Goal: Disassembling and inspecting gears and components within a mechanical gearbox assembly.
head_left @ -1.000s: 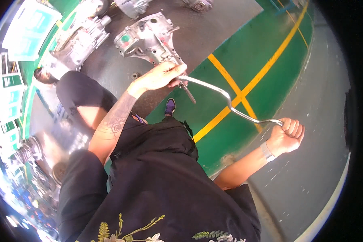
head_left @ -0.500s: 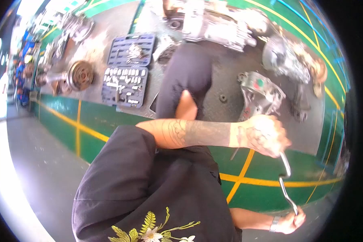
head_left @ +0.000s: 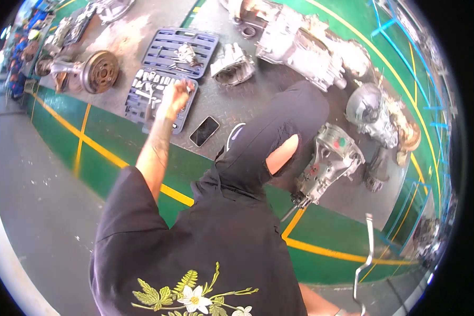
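My left hand [head_left: 175,99] reaches down into the tool tray of a blue socket set case [head_left: 179,126]. Its fingers are bunched together over the rows of silver sockets [head_left: 151,77]; whatever lies between them is hidden. At the lower right a bent chrome speed brace [head_left: 369,242] stands up from the frame's edge, its free end pointing upward. My right hand [head_left: 347,313] is at its lower end, mostly cut off by the edge. The case's lid [head_left: 163,50] lies open behind the tray, with a small metal part [head_left: 186,54] on it.
A black phone [head_left: 205,131] lies beside the case. Around my raised knee [head_left: 295,105] stand a metal housing [head_left: 233,64], a large gearbox [head_left: 300,42], and a bell-shaped casing [head_left: 332,152]. A rusty hub [head_left: 101,72] sits at left, another gearbox assembly [head_left: 374,113] at right.
My left hand has let go of the speed brace and swung left and away to the socket case. The right hand with the brace has dropped toward the lower edge. The view has shifted.
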{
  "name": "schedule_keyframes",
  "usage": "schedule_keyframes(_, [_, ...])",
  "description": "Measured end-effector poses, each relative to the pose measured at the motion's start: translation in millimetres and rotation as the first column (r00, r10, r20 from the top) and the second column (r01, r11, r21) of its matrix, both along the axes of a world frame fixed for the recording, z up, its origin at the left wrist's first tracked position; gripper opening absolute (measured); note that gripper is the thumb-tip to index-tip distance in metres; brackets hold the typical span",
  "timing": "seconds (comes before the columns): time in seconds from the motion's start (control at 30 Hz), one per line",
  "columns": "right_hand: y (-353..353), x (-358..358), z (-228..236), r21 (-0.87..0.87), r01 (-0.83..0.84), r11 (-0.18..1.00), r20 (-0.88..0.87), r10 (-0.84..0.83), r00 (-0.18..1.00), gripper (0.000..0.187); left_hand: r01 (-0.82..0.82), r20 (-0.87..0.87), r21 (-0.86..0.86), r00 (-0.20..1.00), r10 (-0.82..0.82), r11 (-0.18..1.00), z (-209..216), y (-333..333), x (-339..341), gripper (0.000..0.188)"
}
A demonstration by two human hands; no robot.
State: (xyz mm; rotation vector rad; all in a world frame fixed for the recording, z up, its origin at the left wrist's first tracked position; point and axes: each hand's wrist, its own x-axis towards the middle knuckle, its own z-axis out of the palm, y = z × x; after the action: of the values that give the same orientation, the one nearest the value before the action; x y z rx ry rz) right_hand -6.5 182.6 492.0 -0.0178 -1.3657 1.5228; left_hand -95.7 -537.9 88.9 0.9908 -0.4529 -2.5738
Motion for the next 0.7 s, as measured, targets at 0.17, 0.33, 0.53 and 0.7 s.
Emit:
schedule_keyframes(0.17, [-20,-5,3,0.097,0.147,0.984,0.028,-0.150,0.988,0.044,-0.026,-0.132,0.307,0.989,0.069,0.951,14,62,-8,0.018])
schedule_keyframes(0.33, [-51,-17,-10,0.026,0.245,0.969,0.093,-0.246,0.965,0.046,0.296,-0.112,-0.181,0.941,-0.319,0.938,47,76,-23,0.017])
schedule_keyframes(0.53, [-57,-33,-47,-0.167,0.189,0.968,0.316,-0.129,0.940,0.041,0.824,0.862,-0.484,0.507,-0.004,0.293,-77,16,42,0.020])
schedule_keyframes(0.7, [12,-22,-48,-0.438,-0.361,0.824,0.155,0.464,0.872,0.035,0.815,0.763,-0.517,0.578,0.290,-0.262,-107,-50,69,0.024])
